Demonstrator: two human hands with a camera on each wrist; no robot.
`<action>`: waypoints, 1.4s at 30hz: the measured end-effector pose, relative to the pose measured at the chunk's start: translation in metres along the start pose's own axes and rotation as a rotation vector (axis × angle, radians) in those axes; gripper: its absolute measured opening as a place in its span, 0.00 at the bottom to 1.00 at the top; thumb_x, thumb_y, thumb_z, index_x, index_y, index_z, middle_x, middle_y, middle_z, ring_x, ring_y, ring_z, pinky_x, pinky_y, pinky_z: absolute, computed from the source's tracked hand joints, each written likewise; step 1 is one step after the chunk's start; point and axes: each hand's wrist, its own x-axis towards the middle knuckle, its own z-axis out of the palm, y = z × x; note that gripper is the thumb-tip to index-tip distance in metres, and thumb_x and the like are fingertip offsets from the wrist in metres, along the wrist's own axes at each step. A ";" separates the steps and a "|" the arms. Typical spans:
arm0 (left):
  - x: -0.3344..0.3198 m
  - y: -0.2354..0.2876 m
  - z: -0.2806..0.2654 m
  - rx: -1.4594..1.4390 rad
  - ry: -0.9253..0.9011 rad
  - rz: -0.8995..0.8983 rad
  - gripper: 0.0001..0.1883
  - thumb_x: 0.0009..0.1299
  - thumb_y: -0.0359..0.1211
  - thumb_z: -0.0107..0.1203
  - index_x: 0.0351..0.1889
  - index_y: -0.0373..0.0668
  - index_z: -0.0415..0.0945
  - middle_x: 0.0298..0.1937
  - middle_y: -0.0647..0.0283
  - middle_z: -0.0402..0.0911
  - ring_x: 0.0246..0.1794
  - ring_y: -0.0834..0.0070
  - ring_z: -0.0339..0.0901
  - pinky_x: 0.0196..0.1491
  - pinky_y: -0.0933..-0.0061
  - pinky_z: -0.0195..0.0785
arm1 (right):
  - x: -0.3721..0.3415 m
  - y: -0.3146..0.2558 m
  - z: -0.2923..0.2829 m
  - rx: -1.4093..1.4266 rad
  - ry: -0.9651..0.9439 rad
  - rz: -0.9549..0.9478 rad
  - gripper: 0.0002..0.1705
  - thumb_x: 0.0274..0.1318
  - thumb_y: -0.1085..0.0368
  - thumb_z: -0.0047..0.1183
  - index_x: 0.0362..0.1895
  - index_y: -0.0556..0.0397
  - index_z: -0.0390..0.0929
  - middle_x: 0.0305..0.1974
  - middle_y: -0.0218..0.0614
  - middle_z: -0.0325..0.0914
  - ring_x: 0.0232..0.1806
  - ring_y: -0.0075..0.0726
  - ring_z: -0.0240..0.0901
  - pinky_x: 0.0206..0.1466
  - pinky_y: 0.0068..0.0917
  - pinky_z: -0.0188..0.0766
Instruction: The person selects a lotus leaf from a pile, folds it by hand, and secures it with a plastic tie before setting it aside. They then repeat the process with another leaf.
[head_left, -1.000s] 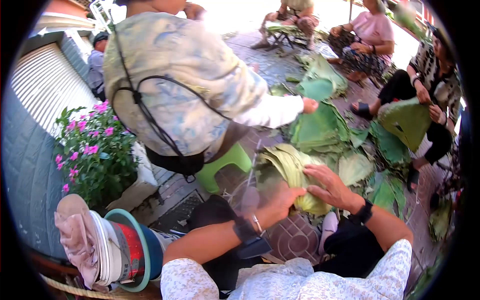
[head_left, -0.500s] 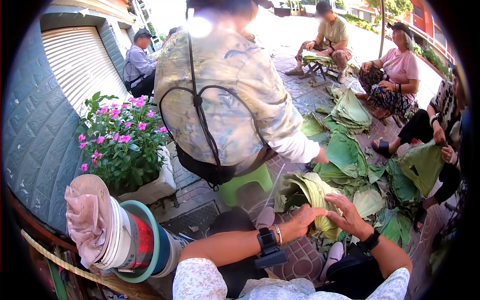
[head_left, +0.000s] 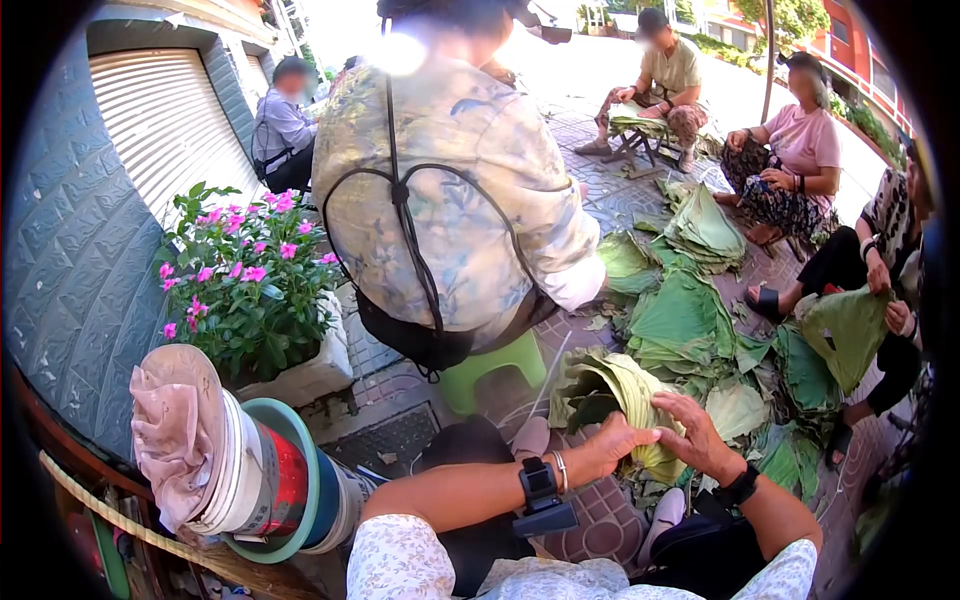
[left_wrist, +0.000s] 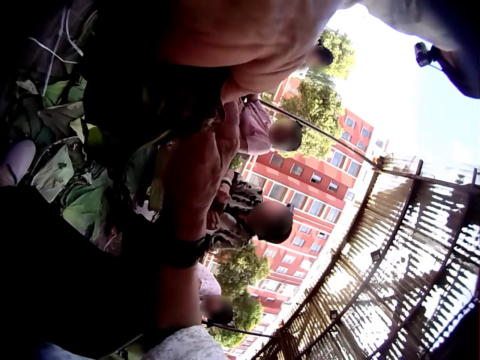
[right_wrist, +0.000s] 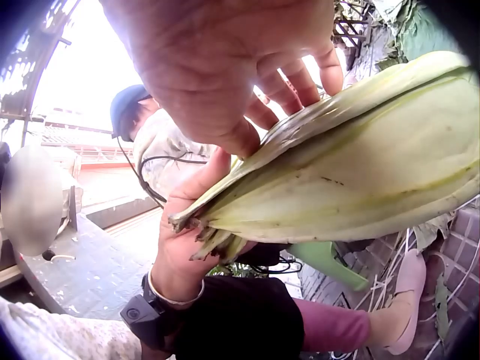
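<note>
A bundle of layered pale-green leaves (head_left: 635, 400) is folded lengthwise in front of me, its mouth turned up and away in the head view. My left hand (head_left: 604, 446) grips its narrow stem end; the right wrist view shows the thumb and palm of that left hand (right_wrist: 184, 247) around the gathered ends. My right hand (head_left: 700, 440) lies along the bundle's right side. In the right wrist view, fairly straight fingers (right_wrist: 300, 82) rest against the bundle's (right_wrist: 337, 165) upper edge. My own hand mostly fills the dark left wrist view.
Flattened green leaves (head_left: 685, 320) cover the paving ahead. A person in a patterned jacket (head_left: 450, 200) sits close in front on a green stool (head_left: 490, 375). At right, another person holds a large leaf (head_left: 845, 335). Stacked buckets (head_left: 265, 485) and a flower planter (head_left: 300, 375) stand at left.
The head view has swung leftward and up, then steadied. Both hands stay on the leaf bundle with little movement. The person in front has drawn an arm back from the leaf pile.
</note>
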 end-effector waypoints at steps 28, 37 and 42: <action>-0.035 0.018 0.022 0.126 0.114 -0.162 0.19 0.58 0.22 0.57 0.49 0.30 0.72 0.43 0.57 0.80 0.41 0.71 0.78 0.43 0.71 0.72 | -0.001 0.060 0.014 0.327 -0.018 0.450 0.19 0.54 0.58 0.55 0.45 0.58 0.78 0.41 0.38 0.79 0.41 0.30 0.75 0.43 0.25 0.70; -0.043 -0.005 0.010 0.036 -0.007 -0.272 0.20 0.61 0.21 0.54 0.53 0.31 0.69 0.48 0.58 0.78 0.45 0.71 0.78 0.47 0.69 0.72 | -0.020 0.120 0.039 0.422 -0.062 0.555 0.22 0.54 0.55 0.53 0.46 0.61 0.77 0.41 0.42 0.80 0.43 0.35 0.76 0.47 0.30 0.70; -0.047 -0.001 0.005 0.106 -0.046 -0.300 0.19 0.62 0.20 0.53 0.53 0.32 0.69 0.48 0.58 0.78 0.46 0.72 0.77 0.48 0.69 0.72 | -0.025 0.171 0.047 0.339 -0.007 0.684 0.24 0.50 0.56 0.55 0.46 0.62 0.77 0.42 0.46 0.80 0.44 0.36 0.77 0.49 0.31 0.72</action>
